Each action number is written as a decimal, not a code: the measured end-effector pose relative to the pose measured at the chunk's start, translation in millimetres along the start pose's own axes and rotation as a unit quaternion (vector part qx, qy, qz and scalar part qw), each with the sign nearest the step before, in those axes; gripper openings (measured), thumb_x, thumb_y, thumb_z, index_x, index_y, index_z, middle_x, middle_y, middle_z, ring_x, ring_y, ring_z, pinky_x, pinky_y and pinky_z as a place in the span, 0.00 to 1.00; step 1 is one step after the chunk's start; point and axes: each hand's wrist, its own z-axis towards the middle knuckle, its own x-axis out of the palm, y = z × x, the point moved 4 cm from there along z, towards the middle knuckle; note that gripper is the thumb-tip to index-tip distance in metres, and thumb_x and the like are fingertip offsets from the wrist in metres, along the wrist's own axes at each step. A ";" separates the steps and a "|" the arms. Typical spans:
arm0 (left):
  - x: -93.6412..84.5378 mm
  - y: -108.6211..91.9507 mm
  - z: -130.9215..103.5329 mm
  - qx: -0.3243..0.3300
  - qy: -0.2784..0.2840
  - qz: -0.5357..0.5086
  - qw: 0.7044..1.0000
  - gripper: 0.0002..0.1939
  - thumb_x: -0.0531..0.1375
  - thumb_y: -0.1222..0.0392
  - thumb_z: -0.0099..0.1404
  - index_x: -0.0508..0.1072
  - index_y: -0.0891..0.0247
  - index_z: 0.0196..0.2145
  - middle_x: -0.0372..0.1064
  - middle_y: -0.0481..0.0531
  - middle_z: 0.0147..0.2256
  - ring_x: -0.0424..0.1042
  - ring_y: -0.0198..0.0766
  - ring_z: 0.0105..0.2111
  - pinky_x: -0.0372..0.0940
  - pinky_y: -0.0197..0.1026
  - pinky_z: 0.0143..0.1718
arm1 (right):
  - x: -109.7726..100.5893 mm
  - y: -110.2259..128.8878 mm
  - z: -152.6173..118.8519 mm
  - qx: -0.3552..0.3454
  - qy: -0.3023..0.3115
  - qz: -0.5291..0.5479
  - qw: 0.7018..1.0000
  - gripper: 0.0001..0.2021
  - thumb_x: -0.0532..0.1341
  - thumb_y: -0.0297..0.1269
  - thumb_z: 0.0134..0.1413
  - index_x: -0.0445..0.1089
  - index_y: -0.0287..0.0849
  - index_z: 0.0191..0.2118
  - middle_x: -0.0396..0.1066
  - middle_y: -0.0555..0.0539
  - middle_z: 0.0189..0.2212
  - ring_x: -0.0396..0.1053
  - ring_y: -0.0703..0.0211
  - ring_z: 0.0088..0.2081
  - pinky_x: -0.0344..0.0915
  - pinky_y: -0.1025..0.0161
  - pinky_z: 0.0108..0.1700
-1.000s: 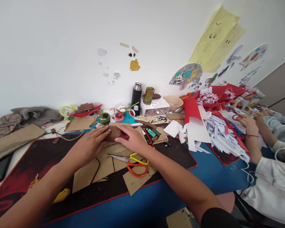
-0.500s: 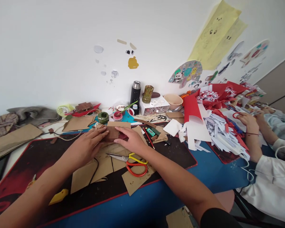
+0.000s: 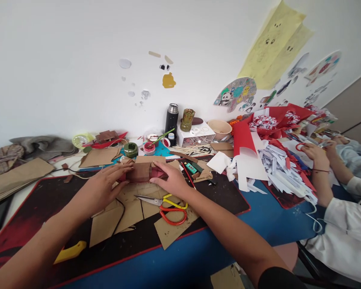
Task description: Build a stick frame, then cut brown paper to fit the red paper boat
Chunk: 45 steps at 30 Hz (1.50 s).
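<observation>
Between my two hands sits a small brown painted cardboard piece [image 3: 139, 171], with reddish parts showing at both ends. My left hand [image 3: 106, 182] grips its left end, thumb below and fingers over the top. At the right end, my right hand [image 3: 173, 178] holds it between thumb and fingers. Flat cardboard sheets [image 3: 132, 208] lie beneath it on the black mat. Just in front of the piece rest scissors [image 3: 171, 206] with one yellow and one red handle, blades pointing left. A yellow-handled tool [image 3: 70, 251] lies partly hidden under my left forearm.
Behind the hands stand a green paint jar [image 3: 130, 150], a red paint jar [image 3: 149, 148] and a black thermos [image 3: 171, 123]. A green box cutter [image 3: 190, 168] lies to the right. White paper strips [image 3: 276, 168] are heaped near a co-worker's hand [image 3: 314, 154] holding red-handled scissors.
My left hand has shifted left, uncovering more of the brown cardboard piece. My right hand has moved slightly right, and the reddish ends show more.
</observation>
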 end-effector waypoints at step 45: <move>7.6 -2.1 12.9 -0.111 0.022 -0.141 0.983 0.27 0.62 0.40 0.71 0.70 0.54 0.61 0.76 0.64 0.63 0.76 0.61 0.62 0.70 0.62 0.64 | 2.2 -5.2 -11.8 0.014 0.031 -0.046 0.998 0.29 0.71 0.45 0.68 0.72 0.47 0.71 0.76 0.37 0.66 0.73 0.41 0.67 0.67 0.43 0.70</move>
